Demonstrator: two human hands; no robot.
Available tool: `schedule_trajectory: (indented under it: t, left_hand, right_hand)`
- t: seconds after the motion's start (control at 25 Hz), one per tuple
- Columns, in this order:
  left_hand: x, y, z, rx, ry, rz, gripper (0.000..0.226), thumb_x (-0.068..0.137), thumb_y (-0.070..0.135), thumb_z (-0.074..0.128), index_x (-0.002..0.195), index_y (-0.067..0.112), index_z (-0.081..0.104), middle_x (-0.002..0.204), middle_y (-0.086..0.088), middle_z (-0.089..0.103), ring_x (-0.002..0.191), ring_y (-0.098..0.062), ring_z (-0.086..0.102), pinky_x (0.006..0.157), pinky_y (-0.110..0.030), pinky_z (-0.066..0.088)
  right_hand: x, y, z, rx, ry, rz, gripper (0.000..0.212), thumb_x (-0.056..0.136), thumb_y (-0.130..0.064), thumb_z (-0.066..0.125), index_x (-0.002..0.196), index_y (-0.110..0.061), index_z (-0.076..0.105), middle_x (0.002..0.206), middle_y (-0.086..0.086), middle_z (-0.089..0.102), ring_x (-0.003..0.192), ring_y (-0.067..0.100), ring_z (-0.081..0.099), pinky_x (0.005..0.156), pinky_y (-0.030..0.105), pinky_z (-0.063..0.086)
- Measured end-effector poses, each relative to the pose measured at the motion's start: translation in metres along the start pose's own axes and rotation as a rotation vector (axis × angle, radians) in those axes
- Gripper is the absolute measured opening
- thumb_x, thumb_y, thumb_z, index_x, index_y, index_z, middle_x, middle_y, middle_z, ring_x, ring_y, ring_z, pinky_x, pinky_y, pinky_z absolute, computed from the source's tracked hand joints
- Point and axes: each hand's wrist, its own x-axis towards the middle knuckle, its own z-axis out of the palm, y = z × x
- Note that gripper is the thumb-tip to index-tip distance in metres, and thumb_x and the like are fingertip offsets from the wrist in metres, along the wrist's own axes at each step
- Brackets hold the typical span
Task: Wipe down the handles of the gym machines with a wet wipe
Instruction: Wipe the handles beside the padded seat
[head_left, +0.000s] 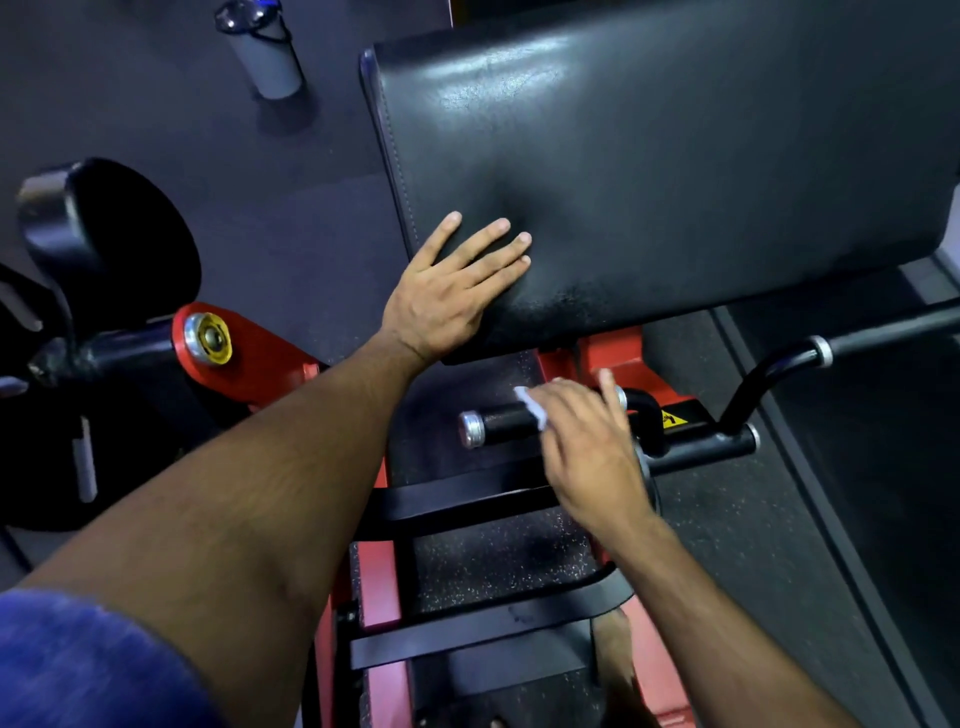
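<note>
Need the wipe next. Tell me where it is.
In the head view, the wet wipe is in the right hand, on the black handle, just below the black pad.

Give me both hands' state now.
Left hand: open, flat on the black pad.
Right hand: holding the wipe on the handle.

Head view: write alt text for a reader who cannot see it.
The right hand wraps a white wet wipe around a black machine handle with a silver end cap. The left hand rests flat on the black arm pad above the red frame.
</note>
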Motion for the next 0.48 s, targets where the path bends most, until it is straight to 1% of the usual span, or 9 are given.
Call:
schedule_trajectory:
  t: [0.08, 0.16, 0.24, 0.32, 0.36, 0.4, 0.44, 0.48]
  left_hand:
    - [-0.002, 0.001, 0.002, -0.009, 0.011, 0.0, 0.051, 0.098, 0.007, 0.044, 0.147, 0.021, 0.054, 0.16, 0.005, 0.043, 0.15, -0.02, 0.035, 0.122, -0.055, 0.025]
    - [-0.004, 0.0, 0.003, -0.006, 0.008, -0.012, 0.052, 0.097, 0.007, 0.046, 0.146, 0.021, 0.055, 0.159, 0.005, 0.043, 0.15, -0.019, 0.036, 0.123, -0.054, 0.025]
    - [0.001, 0.001, -0.003, -0.019, -0.035, -0.038, 0.052, 0.097, 0.007, 0.048, 0.147, 0.021, 0.054, 0.16, 0.005, 0.042, 0.151, -0.019, 0.034, 0.124, -0.053, 0.023]
    - [0.004, 0.006, -0.02, -0.132, -0.116, -0.079, 0.057, 0.092, -0.001, 0.052, 0.146, 0.017, 0.055, 0.161, 0.001, 0.041, 0.151, -0.021, 0.034, 0.125, -0.052, 0.02]
    - [0.001, 0.01, -0.033, -0.243, -0.152, -0.158, 0.061, 0.086, -0.008, 0.054, 0.143, 0.014, 0.057, 0.16, -0.002, 0.042, 0.15, -0.022, 0.035, 0.125, -0.049, 0.02]
    - [-0.007, 0.015, -0.049, -0.362, -0.186, -0.308, 0.065, 0.081, -0.014, 0.053, 0.14, 0.012, 0.059, 0.159, -0.003, 0.044, 0.148, -0.022, 0.038, 0.125, -0.045, 0.023]
    - [-0.023, 0.023, -0.066, -0.459, -0.204, -0.515, 0.068, 0.078, -0.016, 0.051, 0.139, 0.013, 0.059, 0.157, -0.002, 0.046, 0.146, -0.019, 0.041, 0.122, -0.04, 0.03]
    - [-0.043, 0.033, -0.083, -0.517, -0.199, -0.726, 0.067, 0.079, -0.015, 0.049, 0.138, 0.017, 0.059, 0.153, 0.001, 0.05, 0.141, -0.016, 0.046, 0.116, -0.038, 0.039]
  right_hand:
    - [-0.001, 0.023, -0.005, -0.051, 0.023, 0.101, 0.041, 0.093, -0.016, 0.041, 0.125, -0.019, 0.066, 0.117, -0.004, 0.066, 0.118, 0.02, 0.059, 0.122, 0.054, 0.02]
    - [0.002, 0.022, -0.001, -0.062, 0.025, 0.134, 0.04, 0.092, -0.017, 0.038, 0.119, -0.016, 0.068, 0.111, -0.003, 0.067, 0.112, 0.021, 0.06, 0.123, 0.05, 0.021]
    - [0.011, -0.003, 0.008, -0.037, 0.011, 0.09, 0.039, 0.091, -0.016, 0.039, 0.115, -0.014, 0.069, 0.102, -0.001, 0.066, 0.102, 0.021, 0.06, 0.123, 0.048, 0.023]
    - [0.017, -0.039, 0.017, 0.012, 0.001, -0.006, 0.034, 0.091, -0.016, 0.043, 0.112, -0.013, 0.069, 0.096, 0.002, 0.064, 0.095, 0.022, 0.058, 0.12, 0.048, 0.029]
    - [0.017, -0.053, 0.02, 0.035, -0.011, -0.049, 0.031, 0.092, -0.017, 0.044, 0.111, -0.012, 0.069, 0.096, 0.004, 0.063, 0.094, 0.023, 0.057, 0.118, 0.049, 0.032]
    - [0.016, -0.064, 0.022, 0.049, -0.037, -0.091, 0.03, 0.092, -0.019, 0.045, 0.108, -0.012, 0.069, 0.097, 0.004, 0.063, 0.094, 0.024, 0.057, 0.117, 0.048, 0.033]
    - [0.017, -0.069, 0.023, 0.046, -0.072, -0.136, 0.027, 0.091, -0.021, 0.045, 0.102, -0.012, 0.069, 0.097, 0.005, 0.062, 0.094, 0.025, 0.057, 0.116, 0.046, 0.033]
    - [0.019, -0.068, 0.023, 0.033, -0.109, -0.19, 0.026, 0.09, -0.022, 0.046, 0.095, -0.012, 0.069, 0.095, 0.005, 0.061, 0.093, 0.026, 0.057, 0.115, 0.044, 0.035]
